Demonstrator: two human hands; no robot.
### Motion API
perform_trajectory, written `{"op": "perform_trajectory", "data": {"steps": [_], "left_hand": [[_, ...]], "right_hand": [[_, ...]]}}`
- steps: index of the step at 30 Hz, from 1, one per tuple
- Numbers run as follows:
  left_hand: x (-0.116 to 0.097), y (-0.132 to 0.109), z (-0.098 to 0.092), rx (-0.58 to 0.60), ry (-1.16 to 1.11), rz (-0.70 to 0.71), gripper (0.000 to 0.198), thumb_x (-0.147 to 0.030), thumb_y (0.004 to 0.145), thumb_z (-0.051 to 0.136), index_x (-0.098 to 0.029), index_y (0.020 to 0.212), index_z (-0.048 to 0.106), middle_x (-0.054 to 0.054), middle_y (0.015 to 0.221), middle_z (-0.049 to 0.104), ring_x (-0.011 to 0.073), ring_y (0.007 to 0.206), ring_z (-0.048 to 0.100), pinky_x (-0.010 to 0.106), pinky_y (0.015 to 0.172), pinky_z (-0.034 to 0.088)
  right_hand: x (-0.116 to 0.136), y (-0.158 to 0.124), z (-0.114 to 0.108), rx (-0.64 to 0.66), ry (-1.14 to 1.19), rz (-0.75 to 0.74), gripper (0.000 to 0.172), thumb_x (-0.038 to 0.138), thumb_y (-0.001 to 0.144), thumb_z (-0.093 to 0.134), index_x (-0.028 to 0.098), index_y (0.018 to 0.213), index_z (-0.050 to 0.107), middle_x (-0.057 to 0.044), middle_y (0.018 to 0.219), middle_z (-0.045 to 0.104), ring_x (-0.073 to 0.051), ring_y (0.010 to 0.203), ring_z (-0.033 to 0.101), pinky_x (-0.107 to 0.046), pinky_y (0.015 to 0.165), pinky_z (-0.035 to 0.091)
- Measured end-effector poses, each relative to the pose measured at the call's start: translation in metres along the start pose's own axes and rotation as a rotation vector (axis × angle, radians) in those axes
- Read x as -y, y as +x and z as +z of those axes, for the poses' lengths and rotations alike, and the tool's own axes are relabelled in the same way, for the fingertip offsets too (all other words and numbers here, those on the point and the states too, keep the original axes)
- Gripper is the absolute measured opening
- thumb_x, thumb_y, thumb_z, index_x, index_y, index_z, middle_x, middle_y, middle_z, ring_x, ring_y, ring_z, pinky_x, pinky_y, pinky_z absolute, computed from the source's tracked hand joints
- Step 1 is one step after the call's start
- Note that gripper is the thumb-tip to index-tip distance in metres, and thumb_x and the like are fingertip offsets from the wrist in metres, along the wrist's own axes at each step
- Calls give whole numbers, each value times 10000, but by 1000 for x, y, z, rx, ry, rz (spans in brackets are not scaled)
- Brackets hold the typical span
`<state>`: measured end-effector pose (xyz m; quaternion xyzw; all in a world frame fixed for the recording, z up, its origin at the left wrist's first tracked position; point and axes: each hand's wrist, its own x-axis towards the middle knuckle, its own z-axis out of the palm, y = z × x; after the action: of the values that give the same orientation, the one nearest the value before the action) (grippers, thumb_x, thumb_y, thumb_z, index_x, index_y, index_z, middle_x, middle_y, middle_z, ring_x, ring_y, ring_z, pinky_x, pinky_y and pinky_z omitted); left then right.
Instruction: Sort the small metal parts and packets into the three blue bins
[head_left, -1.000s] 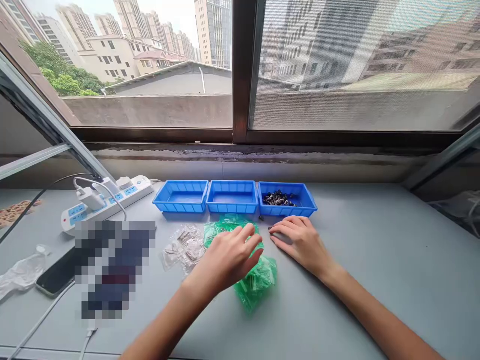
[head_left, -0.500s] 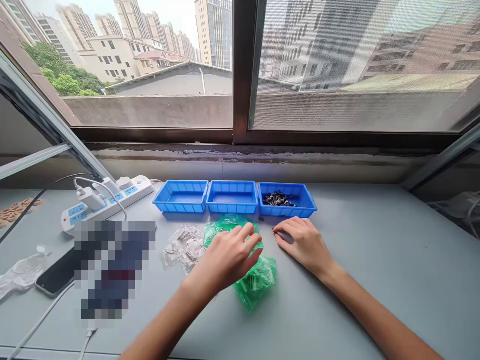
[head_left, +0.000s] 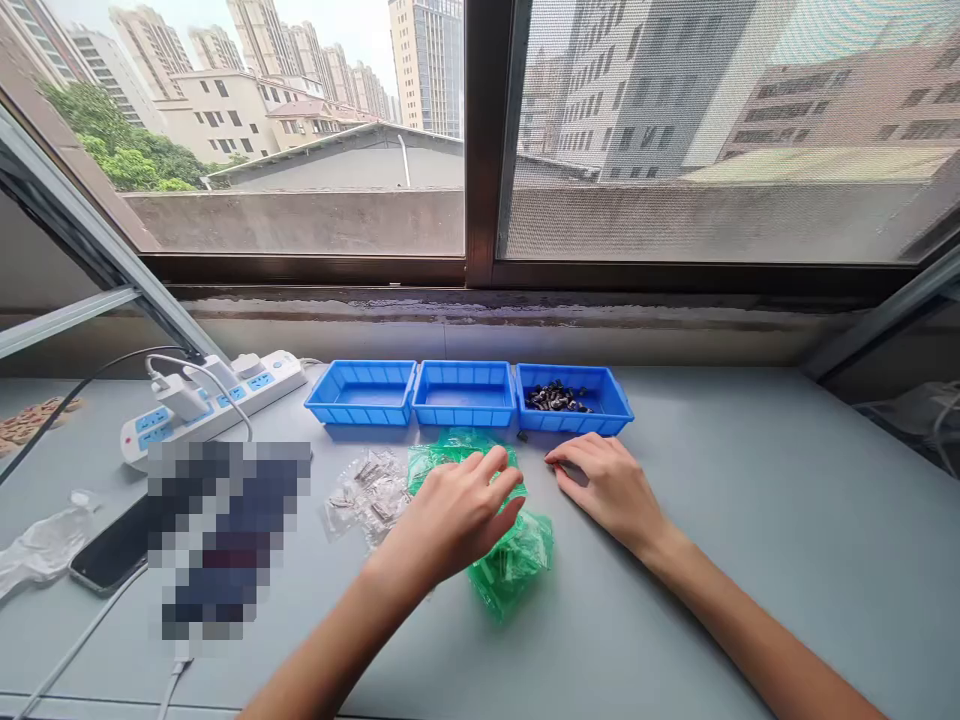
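Note:
Above the green plastic bags (head_left: 514, 565) my left hand (head_left: 469, 510) is held with loosely bent fingers, the thumb apart from them and nothing visible in its grasp. Small clear bags (head_left: 367, 495) with thin metallic pieces lie just to its left. My right hand (head_left: 607, 485) rests on the table right of the green bags, thumb and forefinger drawn together. A dark speck shows at its fingertips, too small to name. Near it a small black part (head_left: 523, 437) lies in front of the right blue bin (head_left: 577, 418), which holds several black parts (head_left: 559, 397).
Two more blue bins, the left one (head_left: 360, 414) and the middle one (head_left: 465, 414), stand in the same row. At left are a white power strip (head_left: 217, 405) with plugs and cables, a phone (head_left: 109, 550), a blurred-out object and a crumpled clear bag (head_left: 49, 545).

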<state>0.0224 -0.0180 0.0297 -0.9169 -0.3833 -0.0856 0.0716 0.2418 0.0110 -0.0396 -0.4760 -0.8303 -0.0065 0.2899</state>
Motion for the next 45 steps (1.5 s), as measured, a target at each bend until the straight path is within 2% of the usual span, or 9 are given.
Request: {"op": "perform_trajectory", "data": {"steps": [5,12,20,26,30,35,38,41,45], "left_hand": [[3,2,2,27,-10,-14,137,-265,944,466,-184,957,575,20,933,622,140,705,625,236,492,421],[6,5,4,111,-9,-53,138,-291,939,506,-189,994,581,12,949,636,150,760,651,233,522,415],[1,7,16,22,36,31,228,-389,949,499,-177,880,550,-5,830,613,142,677,622,252,487,364],[3,6,21,-67,56,46,148,-305,985,431,-188,944,510,-8,826,606,136,668,614,251,466,342],[3,5,19,-10,76,48,81,-198,967,450,-192,1028,504,-1,868,617,144,707,628,248,485,366],[3,5,17,50,64,64,176,-108,934,462,-209,1076,493,-3,885,611,149,713,631,246,483,373],[4,5,17,41,55,67,155,-116,938,457,-208,1054,500,0,881,610,148,717,635,237,478,367],[4,6,18,24,42,53,69,-199,957,464,-199,1008,511,9,904,619,151,722,641,237,480,379],[2,6,17,61,18,31,126,-308,964,481,-190,981,521,9,922,626,148,729,650,231,503,410]], "right_hand": [[3,0,-1,12,120,106,183,137,790,499,247,766,643,-21,804,724,-221,763,651,-364,689,501],[22,4,-9,16,556,294,132,280,822,536,239,852,659,-26,814,718,-198,723,658,-335,677,551],[41,5,-20,143,914,380,139,312,776,607,229,883,640,-25,806,718,-181,744,675,-326,703,568],[42,7,-22,168,960,418,173,332,746,647,227,883,635,-32,804,723,-179,727,665,-328,692,560],[42,7,-22,174,961,410,174,325,735,656,229,876,627,-31,790,723,-177,703,656,-325,672,555],[42,6,-21,193,964,442,239,321,717,673,229,925,602,-19,774,723,-159,637,626,-332,670,556],[41,6,-20,193,972,446,258,320,721,673,227,949,597,-17,772,718,-155,641,620,-328,672,551],[40,5,-18,178,980,440,255,339,735,663,225,957,606,-21,779,707,-159,668,625,-326,676,551],[40,4,-16,181,970,431,275,336,722,671,228,969,613,-15,778,696,-157,662,624,-325,671,553]]}}
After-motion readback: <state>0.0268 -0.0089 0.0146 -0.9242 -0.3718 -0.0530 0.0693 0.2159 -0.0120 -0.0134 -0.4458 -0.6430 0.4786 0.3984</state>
